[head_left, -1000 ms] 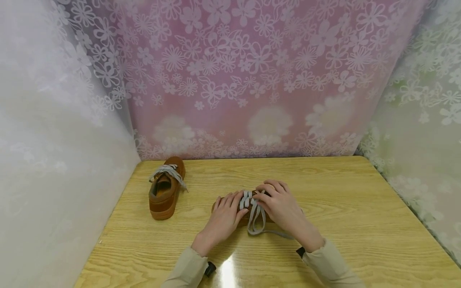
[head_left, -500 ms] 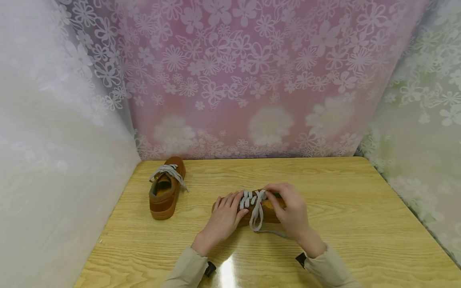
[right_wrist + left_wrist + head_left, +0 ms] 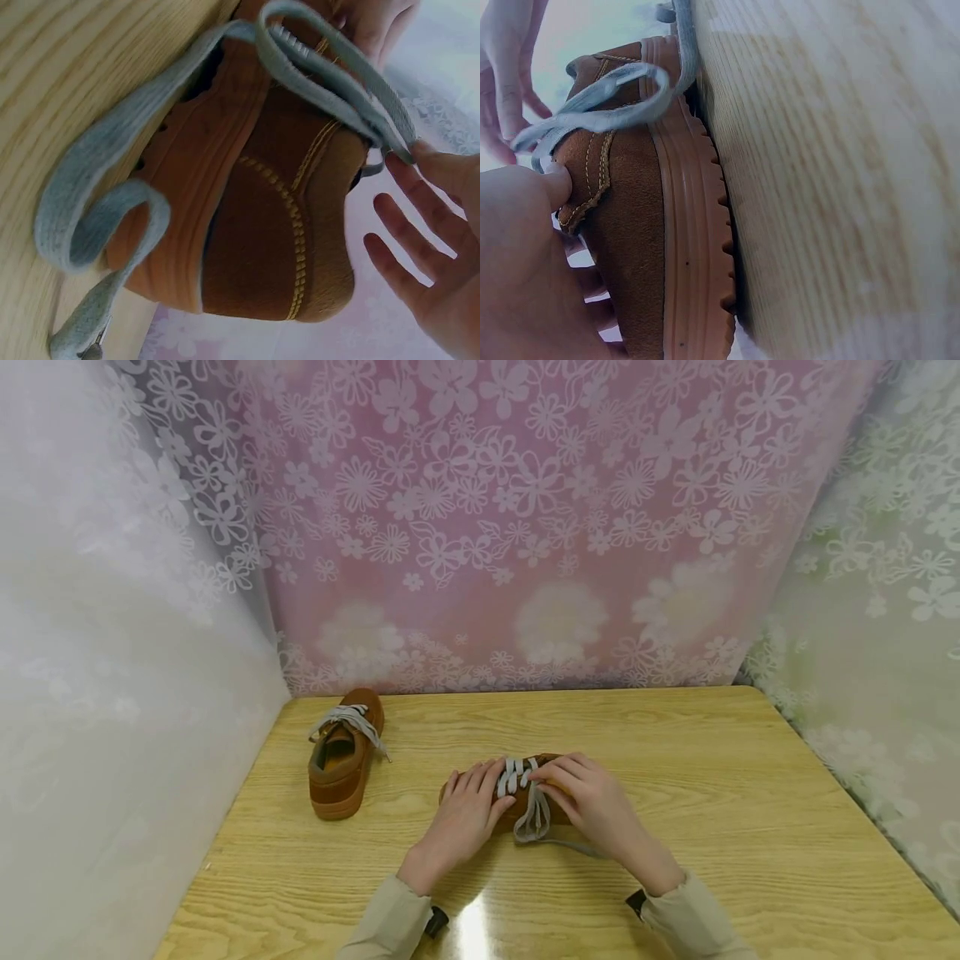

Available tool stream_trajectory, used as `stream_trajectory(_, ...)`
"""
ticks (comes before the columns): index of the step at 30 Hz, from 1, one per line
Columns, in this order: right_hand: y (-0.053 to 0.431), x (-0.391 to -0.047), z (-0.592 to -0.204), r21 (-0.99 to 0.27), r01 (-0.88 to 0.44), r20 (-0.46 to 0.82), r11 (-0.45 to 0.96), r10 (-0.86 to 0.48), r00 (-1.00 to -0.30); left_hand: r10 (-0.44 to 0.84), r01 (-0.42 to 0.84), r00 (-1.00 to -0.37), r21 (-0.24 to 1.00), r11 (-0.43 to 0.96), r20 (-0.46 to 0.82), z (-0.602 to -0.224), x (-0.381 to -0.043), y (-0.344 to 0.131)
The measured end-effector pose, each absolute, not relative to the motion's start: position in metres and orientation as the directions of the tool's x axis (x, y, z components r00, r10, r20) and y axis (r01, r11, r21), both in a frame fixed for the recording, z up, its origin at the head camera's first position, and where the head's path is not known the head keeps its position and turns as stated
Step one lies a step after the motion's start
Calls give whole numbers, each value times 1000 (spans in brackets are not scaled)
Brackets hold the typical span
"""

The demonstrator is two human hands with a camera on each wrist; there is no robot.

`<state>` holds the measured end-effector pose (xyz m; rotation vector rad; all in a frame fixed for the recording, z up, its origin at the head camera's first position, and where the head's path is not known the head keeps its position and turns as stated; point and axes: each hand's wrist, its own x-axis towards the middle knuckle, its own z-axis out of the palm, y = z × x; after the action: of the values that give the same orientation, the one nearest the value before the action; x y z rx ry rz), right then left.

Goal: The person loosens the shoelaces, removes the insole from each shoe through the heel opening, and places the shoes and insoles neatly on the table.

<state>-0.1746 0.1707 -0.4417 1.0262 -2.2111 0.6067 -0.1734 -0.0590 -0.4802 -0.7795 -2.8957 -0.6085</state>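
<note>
A brown suede shoe [image 3: 510, 817] with a thick tan sole stands crosswise on the table, toe to the left. My left hand [image 3: 459, 818] holds its toe end, fingers over the top and thumb beside the lacing. With thumb and index finger, my right hand [image 3: 596, 800] pinches the grey shoelace [image 3: 315, 88] above the shoe's tongue area; its other fingers are spread apart. The lace forms loops that droop over the near side of the shoe, as the left wrist view also shows. One lace end with its tip [image 3: 91, 351] trails onto the table.
A matching brown shoe [image 3: 336, 795], its grey laces tied, stands at the back left of the wooden table [image 3: 750, 827]. Flower-patterned curtains [image 3: 525, 527] enclose the table at the back and on both sides.
My right hand lifted back toward the shoe's heel side, then came down left again to the lace at the lacing. The bow's loops shifted and slackened. My left hand stayed in place.
</note>
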Motion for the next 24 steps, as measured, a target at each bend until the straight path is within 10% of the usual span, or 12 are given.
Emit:
stream_trajectory(20,166,-208,-445,112,-800,687,589,-628,-366,467,499,-867,347,794,176,-481,-174,-59)
stream_trajectory(24,162,-215,-441,5,-704,742,710,-474,-474,466,496,-868,357,792,173,-480,-174,-59)
